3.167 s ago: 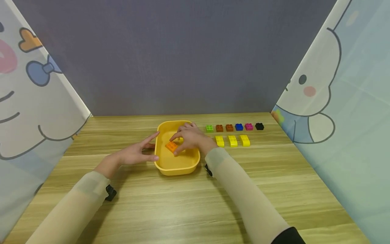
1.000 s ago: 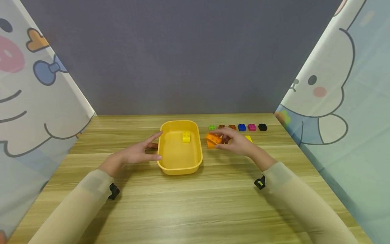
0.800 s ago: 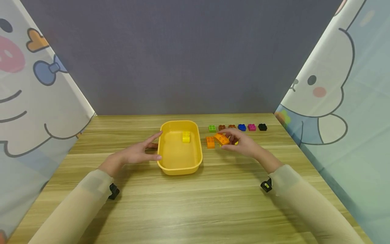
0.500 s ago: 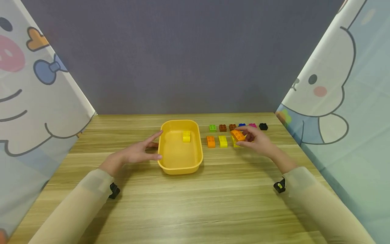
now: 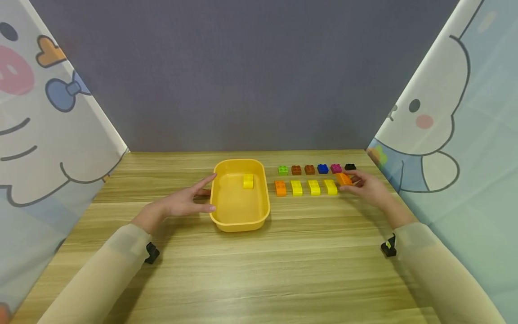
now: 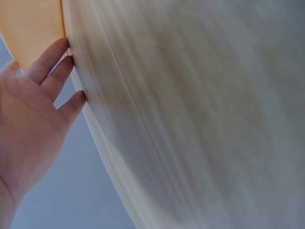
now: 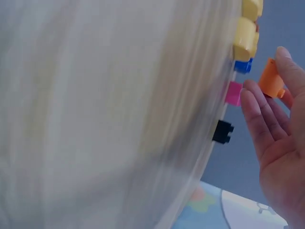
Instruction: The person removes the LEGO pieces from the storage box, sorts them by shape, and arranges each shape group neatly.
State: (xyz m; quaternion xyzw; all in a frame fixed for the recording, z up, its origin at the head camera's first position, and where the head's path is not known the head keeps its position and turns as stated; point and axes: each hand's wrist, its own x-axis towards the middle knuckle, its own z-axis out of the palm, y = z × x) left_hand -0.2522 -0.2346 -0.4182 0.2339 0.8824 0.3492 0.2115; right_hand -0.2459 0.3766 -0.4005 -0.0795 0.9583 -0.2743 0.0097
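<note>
My right hand (image 5: 370, 191) pinches an orange toy brick (image 5: 344, 179) between thumb and fingers, at the right end of the front row of bricks. In the right wrist view that orange brick (image 7: 271, 78) is held off the table, past the yellow brick (image 7: 244, 38). My left hand (image 5: 178, 203) rests against the left side of a yellow plastic bin (image 5: 239, 227), its fingers spread and fairly straight. One yellow brick (image 5: 248, 181) lies inside the bin. On the table an orange brick (image 5: 280, 188) and yellow bricks (image 5: 314, 187) form the front row.
Behind runs a second row: a green brick (image 5: 283, 170), brown bricks (image 5: 296, 170), a blue brick (image 5: 322, 168), a pink brick (image 5: 336, 168) and a black brick (image 5: 350, 167). A grey panel (image 5: 243, 81) closes the back of the wooden table (image 5: 259, 279); printed cloth hangs at both sides.
My right hand took an orange brick out of the bin and carried it rightward past the yellow bricks. Another orange brick now stands left of them. The left hand stayed at the bin.
</note>
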